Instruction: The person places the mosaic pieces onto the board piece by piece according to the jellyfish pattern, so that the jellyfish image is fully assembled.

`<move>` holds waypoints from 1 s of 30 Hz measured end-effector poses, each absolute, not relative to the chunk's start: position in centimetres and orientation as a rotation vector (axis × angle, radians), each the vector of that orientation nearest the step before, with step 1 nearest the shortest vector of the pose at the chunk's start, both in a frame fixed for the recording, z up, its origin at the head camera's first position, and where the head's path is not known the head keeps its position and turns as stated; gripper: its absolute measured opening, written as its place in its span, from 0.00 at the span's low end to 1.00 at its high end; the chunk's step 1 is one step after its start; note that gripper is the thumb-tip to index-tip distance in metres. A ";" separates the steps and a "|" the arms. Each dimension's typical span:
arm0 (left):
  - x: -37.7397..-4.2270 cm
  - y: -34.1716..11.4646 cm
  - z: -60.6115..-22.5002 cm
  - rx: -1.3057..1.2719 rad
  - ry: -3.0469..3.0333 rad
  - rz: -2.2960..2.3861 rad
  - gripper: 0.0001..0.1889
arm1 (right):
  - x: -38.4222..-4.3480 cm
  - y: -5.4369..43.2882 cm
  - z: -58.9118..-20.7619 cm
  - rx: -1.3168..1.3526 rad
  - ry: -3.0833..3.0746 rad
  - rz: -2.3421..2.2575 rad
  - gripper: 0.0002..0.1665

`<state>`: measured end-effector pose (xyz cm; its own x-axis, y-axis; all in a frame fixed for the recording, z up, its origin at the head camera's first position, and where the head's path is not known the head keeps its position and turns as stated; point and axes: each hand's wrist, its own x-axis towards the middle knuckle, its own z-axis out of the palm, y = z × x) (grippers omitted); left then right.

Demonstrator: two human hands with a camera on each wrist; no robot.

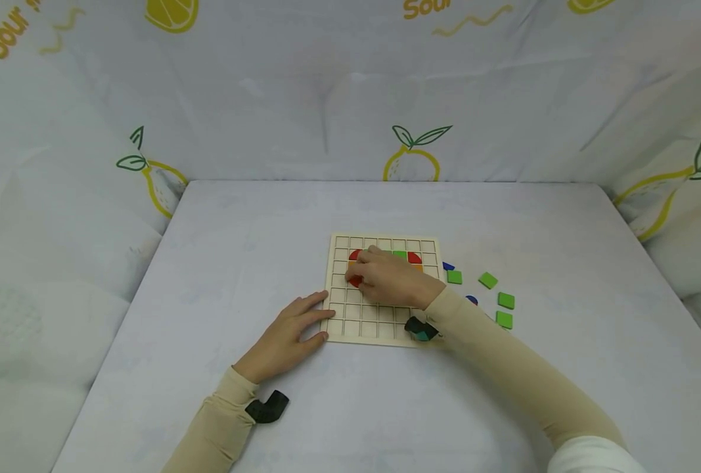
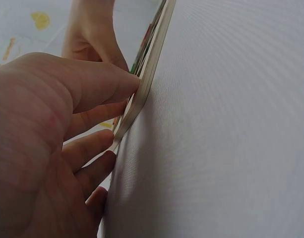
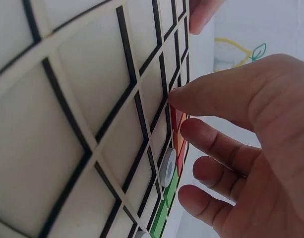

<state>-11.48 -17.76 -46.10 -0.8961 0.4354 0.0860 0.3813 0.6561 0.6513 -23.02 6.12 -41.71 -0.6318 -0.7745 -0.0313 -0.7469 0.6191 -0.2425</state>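
A pale wooden grid board (image 1: 353, 330) lies on the table. My right hand (image 1: 388, 276) is over its upper left part, thumb and forefinger pinching a red quarter-round piece (image 1: 355, 281) at a cell. In the right wrist view that red piece (image 3: 174, 109) sits between thumb and forefinger, beside an orange piece (image 3: 179, 139). A white piece with a grey round mark (image 3: 167, 167) and green pieces (image 3: 159, 218) sit in nearby cells. My left hand (image 1: 288, 335) rests at the board's left edge, fingers spread; its thumb (image 2: 112, 87) touches the rim.
Right of the board lie several loose green squares (image 1: 506, 300) and blue pieces (image 1: 472, 299), partly hidden by my right forearm. Another red piece (image 1: 414, 257) and a green one (image 1: 400, 254) sit in the board's upper rows. A lemon-print cloth (image 1: 320, 98) hangs behind the table.
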 end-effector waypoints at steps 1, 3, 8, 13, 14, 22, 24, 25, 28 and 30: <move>-11.5 -17.8 -46.1 0.688 2.788 1.067 0.21 | -23.1 6.1 -41.7 -1.276 2.703 -0.308 0.16; -11.5 -17.7 -46.1 0.686 2.787 1.065 0.21 | -23.1 6.2 -41.6 -1.263 2.692 -0.315 0.17; -11.4 -17.7 -45.9 0.672 2.779 1.065 0.21 | -23.6 6.3 -41.3 -1.198 2.687 -0.383 0.25; -11.4 -17.7 -45.8 0.662 2.768 1.069 0.21 | -24.0 6.1 -41.3 -1.068 2.635 -0.458 0.33; -11.4 -17.7 -45.8 0.660 2.767 1.069 0.21 | -24.0 6.1 -41.3 -1.056 2.621 -0.460 0.33; -11.3 -17.7 -45.7 0.666 2.762 1.085 0.21 | -23.9 6.4 -41.1 -1.070 2.611 -0.479 0.32; -11.3 -17.7 -45.7 0.662 2.764 1.079 0.21 | -24.0 6.7 -40.9 -1.042 2.610 -0.521 0.33; -11.3 -17.7 -45.7 0.660 2.764 1.075 0.21 | -24.0 7.0 -40.6 -1.028 2.608 -0.549 0.34; -11.3 -17.6 -45.7 0.645 2.764 1.062 0.21 | -24.1 7.9 -39.8 -0.965 2.604 -0.640 0.36; -11.3 -17.7 -45.8 0.630 2.766 1.053 0.21 | -24.2 8.8 -39.0 -0.933 2.600 -0.688 0.36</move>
<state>-11.33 -17.65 -45.81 -0.9069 0.4195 0.0386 0.3389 0.6721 0.6583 -24.21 8.80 -39.05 -0.7465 -0.6561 -0.1106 -0.5156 0.6755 -0.5270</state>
